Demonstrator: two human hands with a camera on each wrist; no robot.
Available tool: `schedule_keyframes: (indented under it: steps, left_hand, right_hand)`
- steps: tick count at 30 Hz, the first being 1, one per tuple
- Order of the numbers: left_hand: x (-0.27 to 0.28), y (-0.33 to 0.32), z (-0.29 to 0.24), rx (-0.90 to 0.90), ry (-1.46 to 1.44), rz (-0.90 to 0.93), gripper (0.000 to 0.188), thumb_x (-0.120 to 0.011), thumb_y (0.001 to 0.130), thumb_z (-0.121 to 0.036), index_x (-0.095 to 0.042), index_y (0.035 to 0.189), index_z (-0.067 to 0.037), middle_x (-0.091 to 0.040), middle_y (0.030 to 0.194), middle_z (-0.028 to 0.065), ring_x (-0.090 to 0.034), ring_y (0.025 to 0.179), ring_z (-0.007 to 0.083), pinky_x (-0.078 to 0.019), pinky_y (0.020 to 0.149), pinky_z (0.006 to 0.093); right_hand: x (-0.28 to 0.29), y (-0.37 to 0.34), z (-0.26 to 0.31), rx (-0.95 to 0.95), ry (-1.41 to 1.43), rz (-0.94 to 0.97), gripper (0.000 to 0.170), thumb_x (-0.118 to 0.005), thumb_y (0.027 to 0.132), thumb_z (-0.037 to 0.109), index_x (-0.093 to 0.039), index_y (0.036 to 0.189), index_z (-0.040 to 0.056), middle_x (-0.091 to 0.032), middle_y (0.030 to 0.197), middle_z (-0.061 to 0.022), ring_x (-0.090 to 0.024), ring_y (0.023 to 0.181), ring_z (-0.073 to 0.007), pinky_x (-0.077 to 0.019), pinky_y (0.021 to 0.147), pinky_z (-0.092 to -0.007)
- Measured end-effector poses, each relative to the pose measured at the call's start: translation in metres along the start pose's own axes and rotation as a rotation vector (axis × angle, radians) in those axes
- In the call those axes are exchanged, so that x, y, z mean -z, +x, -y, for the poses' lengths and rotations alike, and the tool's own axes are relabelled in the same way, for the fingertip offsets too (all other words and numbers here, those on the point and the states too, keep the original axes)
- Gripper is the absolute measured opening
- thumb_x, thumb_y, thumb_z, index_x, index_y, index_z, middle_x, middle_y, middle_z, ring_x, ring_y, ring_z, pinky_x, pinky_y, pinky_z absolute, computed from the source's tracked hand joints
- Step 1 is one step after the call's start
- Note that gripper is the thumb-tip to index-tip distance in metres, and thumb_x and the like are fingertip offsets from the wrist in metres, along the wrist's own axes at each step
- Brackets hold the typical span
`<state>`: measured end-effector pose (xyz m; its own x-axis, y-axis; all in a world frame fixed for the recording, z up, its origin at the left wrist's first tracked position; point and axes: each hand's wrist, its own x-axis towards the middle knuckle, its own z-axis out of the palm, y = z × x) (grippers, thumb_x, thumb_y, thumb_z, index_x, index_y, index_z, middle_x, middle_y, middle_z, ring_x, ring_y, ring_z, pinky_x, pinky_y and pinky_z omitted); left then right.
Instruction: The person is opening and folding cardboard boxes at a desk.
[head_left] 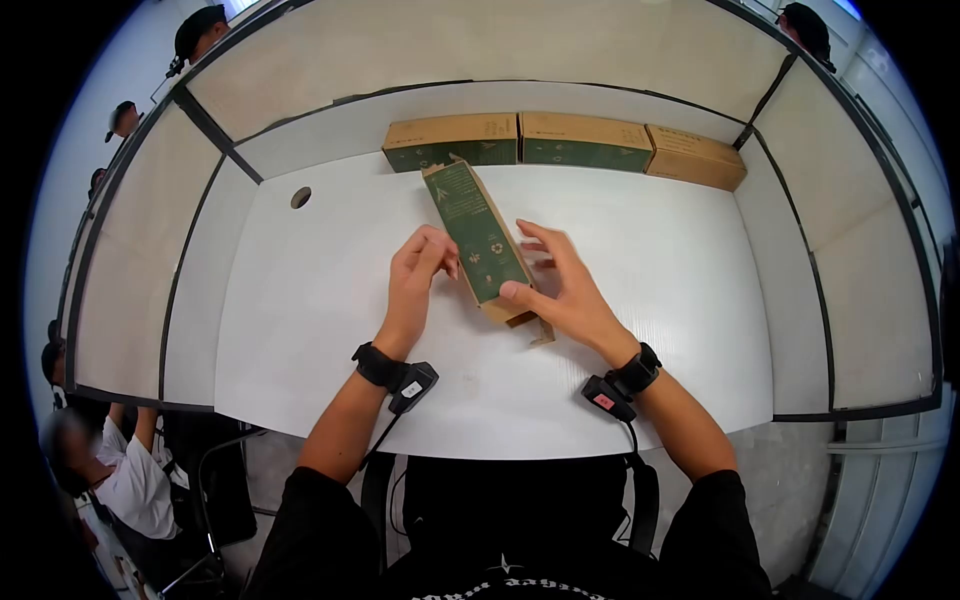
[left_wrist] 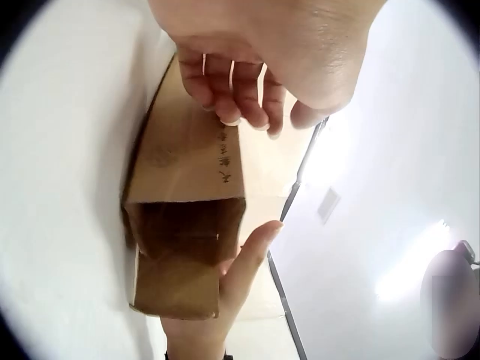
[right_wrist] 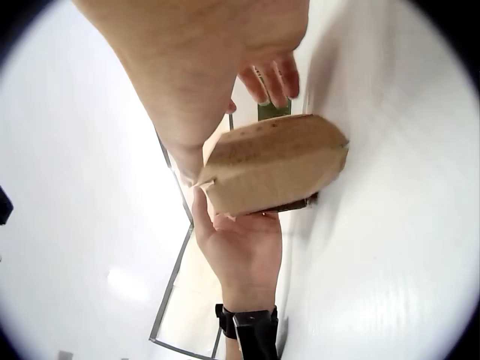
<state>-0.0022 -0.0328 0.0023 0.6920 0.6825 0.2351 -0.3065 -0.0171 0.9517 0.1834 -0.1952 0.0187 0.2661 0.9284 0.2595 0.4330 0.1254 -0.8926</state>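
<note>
A long cardboard box [head_left: 478, 230] with a green printed face lies slanted on the white table, a torn-looking flap at its near end. In the left wrist view the box [left_wrist: 187, 161] shows an uncovered hollow end. Along its left side is my left hand [head_left: 412, 285], fingers loosely bent close to the cardboard; contact cannot be told. My right hand [head_left: 568, 295] is at the right side, thumb resting on the green face near the near end, fingers spread beside it. The right wrist view shows the box's brown end [right_wrist: 274, 169] between both hands.
Three more boxes stand in a row along the back: left [head_left: 450, 142], middle [head_left: 585, 140] and right [head_left: 695, 158]. Partition panels [head_left: 480, 60] surround the white table [head_left: 330, 300], which has a round hole at the upper left. Other people sit beyond the panels.
</note>
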Motion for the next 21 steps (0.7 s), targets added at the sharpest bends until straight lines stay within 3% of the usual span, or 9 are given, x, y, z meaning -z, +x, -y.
schedule_keyframes:
  steps: [1,5,6,9,12,15,16,20,21]
  left_hand:
    - [-0.002,0.001,-0.001,0.01,0.045,0.018,0.022,-0.056,0.11,-0.024,-0.063,0.107,-0.003,-0.061,0.09,0.0009,-0.058,0.085,0.0104,-0.0474,0.08,0.026]
    - [-0.01,-0.002,-0.007,-0.024,0.072,0.004,0.021,-0.059,0.107,-0.019,-0.058,0.122,-0.005,-0.059,0.109,0.0017,-0.055,0.096,0.0096,-0.0446,0.086,0.0269]
    - [-0.009,-0.003,-0.008,-0.019,0.067,0.013,0.035,-0.064,0.104,-0.019,-0.053,0.134,-0.004,-0.055,0.123,0.0053,-0.057,0.103,0.0112,-0.0463,0.092,0.0285]
    - [-0.012,-0.004,-0.007,0.009,0.168,-0.086,0.053,-0.068,0.102,-0.021,-0.044,0.147,-0.005,-0.051,0.134,0.0094,-0.058,0.112,0.0145,-0.0471,0.1,0.031]
    - [-0.011,-0.002,-0.005,0.144,0.167,-0.202,0.068,-0.071,0.1,-0.023,-0.035,0.155,-0.006,-0.047,0.144,0.0138,-0.057,0.121,0.0183,-0.0464,0.107,0.0333]
    - [-0.007,-0.001,-0.008,0.162,0.189,-0.204,0.074,-0.073,0.1,-0.026,-0.032,0.158,-0.006,-0.046,0.148,0.0152,-0.054,0.129,0.0202,-0.0442,0.112,0.0344]
    - [-0.006,-0.001,-0.007,0.158,0.201,-0.197,0.074,-0.073,0.1,-0.027,-0.032,0.158,-0.006,-0.043,0.152,0.0169,-0.051,0.135,0.0228,-0.0414,0.116,0.0372]
    - [-0.008,0.0,0.002,0.114,0.29,-0.289,0.076,-0.072,0.1,-0.028,-0.029,0.16,-0.008,-0.034,0.162,0.0179,-0.044,0.146,0.0293,-0.0372,0.12,0.0404]
    - [-0.012,0.0,-0.003,0.152,0.203,-0.289,0.077,-0.072,0.1,-0.028,-0.028,0.161,-0.009,-0.035,0.162,0.0175,-0.044,0.146,0.0292,-0.0374,0.12,0.0405]
  right_hand:
    - [-0.003,0.0,0.0,-0.078,0.143,0.074,0.095,-0.081,0.09,0.043,-0.034,0.16,0.0006,-0.048,0.15,-0.0232,-0.054,0.137,-0.0364,-0.0446,0.114,-0.0472]
    - [-0.002,0.0,0.002,-0.061,0.122,0.108,0.092,-0.078,0.094,0.04,-0.031,0.162,0.0008,-0.049,0.152,-0.0244,-0.055,0.137,-0.0383,-0.0472,0.112,-0.0465]
    - [-0.002,-0.001,0.003,-0.064,0.144,0.1,0.09,-0.077,0.095,0.038,-0.03,0.162,0.0014,-0.05,0.152,-0.0246,-0.056,0.137,-0.0384,-0.048,0.112,-0.0459]
    - [-0.004,-0.002,0.006,-0.114,0.252,0.036,0.079,-0.074,0.099,0.03,-0.033,0.162,0.004,-0.054,0.15,-0.0244,-0.06,0.133,-0.0356,-0.0504,0.109,-0.043]
    - [0.0,0.0,0.003,-0.185,0.317,0.004,0.07,-0.071,0.101,0.025,-0.038,0.16,0.0062,-0.059,0.145,-0.0231,-0.065,0.127,-0.0316,-0.052,0.106,-0.0412]
    - [0.0,0.001,-0.008,-0.188,0.326,-0.044,0.067,-0.071,0.101,0.026,-0.041,0.158,0.0065,-0.063,0.141,-0.0211,-0.067,0.122,-0.0281,-0.0522,0.105,-0.0413]
    - [-0.002,0.003,-0.013,-0.154,0.302,-0.058,0.062,-0.068,0.103,0.022,-0.041,0.157,0.0066,-0.065,0.139,-0.0196,-0.069,0.118,-0.0256,-0.0576,0.094,-0.0378]
    - [-0.006,0.003,-0.02,-0.184,0.538,-0.051,0.054,-0.061,0.106,0.014,-0.041,0.155,0.0055,-0.067,0.136,-0.0161,-0.073,0.109,-0.0191,-0.0605,0.071,-0.0288]
    - [-0.006,0.002,-0.019,-0.18,0.514,-0.039,0.054,-0.061,0.106,0.015,-0.041,0.155,0.006,-0.067,0.136,-0.0158,-0.073,0.107,-0.0188,-0.0606,0.072,-0.029]
